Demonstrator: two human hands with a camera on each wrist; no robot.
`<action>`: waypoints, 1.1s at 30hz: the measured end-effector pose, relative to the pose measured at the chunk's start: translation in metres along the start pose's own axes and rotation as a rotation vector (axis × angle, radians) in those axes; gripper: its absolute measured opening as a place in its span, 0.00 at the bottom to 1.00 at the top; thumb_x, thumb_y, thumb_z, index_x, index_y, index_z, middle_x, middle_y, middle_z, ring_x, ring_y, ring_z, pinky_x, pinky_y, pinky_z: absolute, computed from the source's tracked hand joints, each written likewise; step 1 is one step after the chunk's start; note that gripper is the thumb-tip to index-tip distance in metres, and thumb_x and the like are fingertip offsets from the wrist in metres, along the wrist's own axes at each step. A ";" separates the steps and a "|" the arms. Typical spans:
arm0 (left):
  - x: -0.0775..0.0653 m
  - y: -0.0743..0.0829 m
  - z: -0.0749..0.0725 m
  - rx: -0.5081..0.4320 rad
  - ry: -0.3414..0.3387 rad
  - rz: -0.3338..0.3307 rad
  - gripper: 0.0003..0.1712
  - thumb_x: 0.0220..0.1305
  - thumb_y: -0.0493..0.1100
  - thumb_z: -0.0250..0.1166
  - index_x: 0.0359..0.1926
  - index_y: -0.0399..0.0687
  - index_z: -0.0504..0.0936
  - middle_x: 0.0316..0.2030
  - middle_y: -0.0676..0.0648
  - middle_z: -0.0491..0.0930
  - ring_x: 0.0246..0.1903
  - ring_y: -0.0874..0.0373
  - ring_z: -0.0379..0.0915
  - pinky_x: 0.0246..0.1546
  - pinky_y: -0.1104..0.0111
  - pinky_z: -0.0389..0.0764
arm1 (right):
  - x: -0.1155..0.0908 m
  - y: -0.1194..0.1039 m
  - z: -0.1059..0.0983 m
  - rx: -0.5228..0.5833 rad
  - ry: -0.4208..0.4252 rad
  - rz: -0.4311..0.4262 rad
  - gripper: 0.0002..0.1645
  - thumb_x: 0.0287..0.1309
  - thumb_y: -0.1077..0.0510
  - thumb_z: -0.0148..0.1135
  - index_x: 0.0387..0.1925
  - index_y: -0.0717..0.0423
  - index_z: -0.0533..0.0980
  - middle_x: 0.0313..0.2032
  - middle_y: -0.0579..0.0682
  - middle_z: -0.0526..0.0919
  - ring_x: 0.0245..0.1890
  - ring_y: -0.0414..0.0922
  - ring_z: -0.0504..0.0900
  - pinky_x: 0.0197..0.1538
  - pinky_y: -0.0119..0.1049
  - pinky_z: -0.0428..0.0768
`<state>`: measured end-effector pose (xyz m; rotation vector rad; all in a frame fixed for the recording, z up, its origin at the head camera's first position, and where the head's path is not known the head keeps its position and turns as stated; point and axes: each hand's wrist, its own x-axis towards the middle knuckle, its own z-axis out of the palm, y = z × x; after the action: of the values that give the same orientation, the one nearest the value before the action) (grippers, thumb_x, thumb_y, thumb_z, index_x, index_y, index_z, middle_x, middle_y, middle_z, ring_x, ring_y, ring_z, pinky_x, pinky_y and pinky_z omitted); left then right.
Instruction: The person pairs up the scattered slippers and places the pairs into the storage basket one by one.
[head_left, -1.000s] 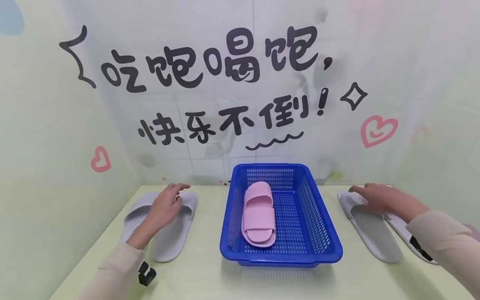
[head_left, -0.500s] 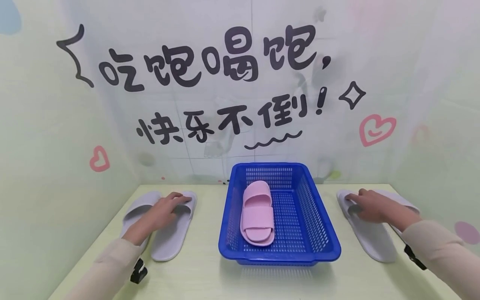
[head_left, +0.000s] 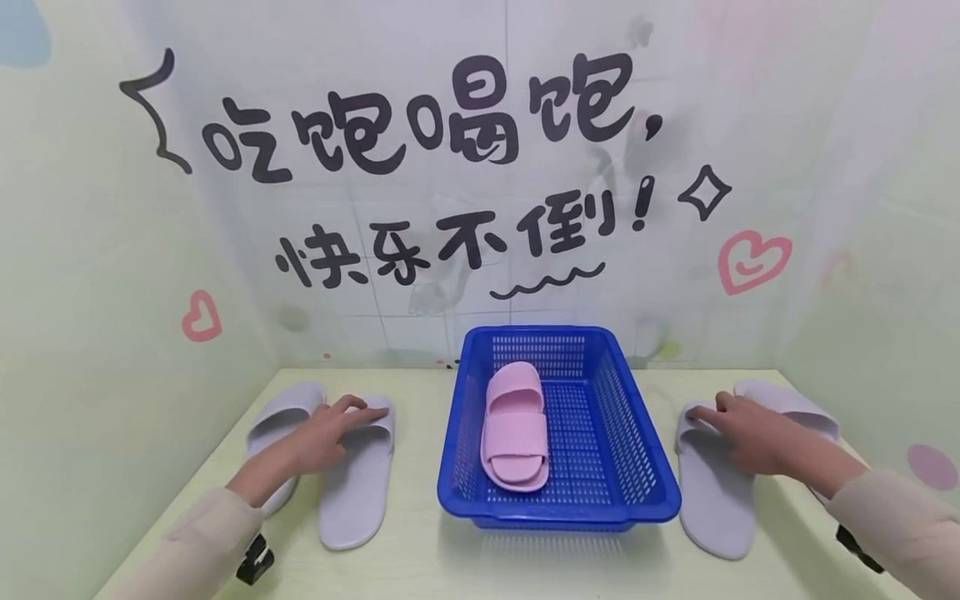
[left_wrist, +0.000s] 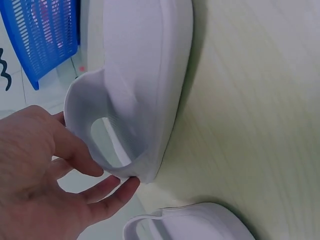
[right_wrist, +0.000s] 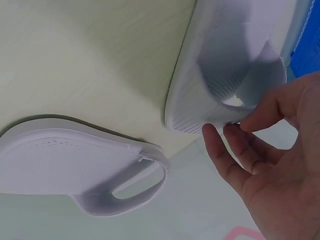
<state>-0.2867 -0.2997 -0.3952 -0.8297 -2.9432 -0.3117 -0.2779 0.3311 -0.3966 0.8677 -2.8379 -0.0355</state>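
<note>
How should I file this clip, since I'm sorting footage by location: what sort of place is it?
Probably a small staged tabletop booth: a pale wood-grained table before whitish printed walls with black Chinese lettering, and a blue rectangular perforated plastic basket between pale-gray open-toed slippers.

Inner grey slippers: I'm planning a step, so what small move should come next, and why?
Probably lift the left inner slipper and right inner slipper toward the blue basket: the left-hand grip and right-hand grip hold their strap ends, the basket stands between them, and the pink footwear lies along its left side.
</note>
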 end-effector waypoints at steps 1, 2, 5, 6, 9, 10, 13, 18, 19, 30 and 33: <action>-0.001 0.002 -0.002 -0.002 -0.014 0.004 0.47 0.43 0.20 0.59 0.69 0.49 0.77 0.58 0.34 0.75 0.47 0.42 0.74 0.48 0.51 0.71 | -0.002 -0.002 0.000 -0.003 0.006 -0.012 0.39 0.34 0.74 0.65 0.54 0.49 0.80 0.31 0.47 0.70 0.26 0.42 0.63 0.29 0.33 0.64; -0.003 0.003 -0.003 -0.003 -0.025 0.009 0.48 0.43 0.19 0.59 0.69 0.50 0.77 0.58 0.35 0.75 0.46 0.43 0.73 0.47 0.52 0.71 | -0.005 -0.004 0.000 -0.003 0.009 -0.019 0.40 0.33 0.75 0.65 0.55 0.49 0.79 0.31 0.47 0.70 0.26 0.41 0.63 0.28 0.33 0.64; -0.006 0.008 -0.006 0.007 -0.051 0.008 0.49 0.42 0.19 0.60 0.69 0.52 0.77 0.57 0.38 0.74 0.43 0.46 0.70 0.43 0.58 0.72 | -0.011 -0.010 -0.001 0.003 0.005 -0.035 0.44 0.30 0.78 0.65 0.56 0.49 0.78 0.31 0.47 0.69 0.25 0.40 0.62 0.26 0.32 0.63; -0.007 0.009 -0.007 0.021 -0.055 0.004 0.50 0.42 0.18 0.60 0.69 0.53 0.77 0.57 0.38 0.74 0.42 0.47 0.69 0.41 0.60 0.72 | -0.013 -0.011 -0.002 0.006 0.004 -0.039 0.46 0.28 0.78 0.66 0.57 0.49 0.78 0.31 0.47 0.69 0.25 0.40 0.62 0.26 0.31 0.63; -0.009 0.010 -0.008 0.069 -0.063 0.000 0.53 0.43 0.17 0.62 0.71 0.56 0.75 0.58 0.37 0.74 0.41 0.46 0.70 0.35 0.64 0.71 | -0.017 -0.013 -0.003 0.015 0.011 -0.036 0.48 0.26 0.78 0.68 0.57 0.47 0.78 0.32 0.47 0.70 0.25 0.39 0.62 0.24 0.31 0.62; -0.010 0.010 -0.009 0.075 -0.068 0.002 0.53 0.43 0.17 0.62 0.72 0.56 0.74 0.59 0.36 0.74 0.41 0.45 0.71 0.33 0.65 0.71 | -0.018 -0.012 -0.003 0.021 0.014 -0.041 0.49 0.25 0.78 0.69 0.58 0.46 0.77 0.33 0.48 0.71 0.25 0.39 0.62 0.24 0.31 0.63; -0.012 0.007 -0.007 0.068 -0.085 0.017 0.56 0.43 0.16 0.62 0.74 0.55 0.70 0.60 0.31 0.73 0.39 0.45 0.73 0.32 0.65 0.71 | -0.021 -0.010 -0.001 0.037 0.022 -0.067 0.53 0.24 0.80 0.71 0.60 0.46 0.75 0.34 0.49 0.74 0.25 0.39 0.64 0.24 0.31 0.64; -0.015 0.004 -0.007 0.036 -0.126 0.027 0.60 0.39 0.16 0.62 0.76 0.56 0.67 0.54 0.34 0.75 0.34 0.54 0.70 0.34 0.64 0.72 | -0.024 -0.011 0.000 0.038 0.001 -0.094 0.55 0.25 0.81 0.70 0.62 0.47 0.73 0.32 0.47 0.74 0.24 0.37 0.64 0.26 0.31 0.65; -0.015 0.005 -0.007 0.039 -0.130 0.028 0.60 0.38 0.16 0.64 0.76 0.56 0.67 0.51 0.36 0.75 0.33 0.55 0.68 0.33 0.64 0.71 | -0.024 -0.012 -0.001 0.035 -0.009 -0.086 0.54 0.26 0.81 0.69 0.62 0.46 0.74 0.32 0.46 0.73 0.23 0.37 0.63 0.25 0.30 0.64; -0.014 0.008 0.001 0.304 -0.046 0.142 0.69 0.33 0.20 0.76 0.78 0.62 0.63 0.65 0.36 0.75 0.55 0.36 0.76 0.44 0.42 0.80 | -0.024 -0.010 0.000 -0.105 -0.003 -0.223 0.73 0.11 0.67 0.85 0.72 0.46 0.68 0.66 0.61 0.76 0.45 0.53 0.85 0.35 0.42 0.83; -0.011 0.008 0.003 0.350 -0.045 0.175 0.66 0.33 0.21 0.76 0.77 0.60 0.65 0.66 0.37 0.74 0.58 0.36 0.76 0.45 0.40 0.80 | -0.023 -0.010 0.002 -0.084 -0.028 -0.227 0.75 0.08 0.60 0.90 0.72 0.47 0.68 0.63 0.55 0.79 0.50 0.53 0.84 0.46 0.50 0.85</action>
<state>-0.2727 -0.2982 -0.3978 -1.0371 -2.8126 0.2295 -0.2541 0.3353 -0.4025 1.1734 -2.7259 -0.1956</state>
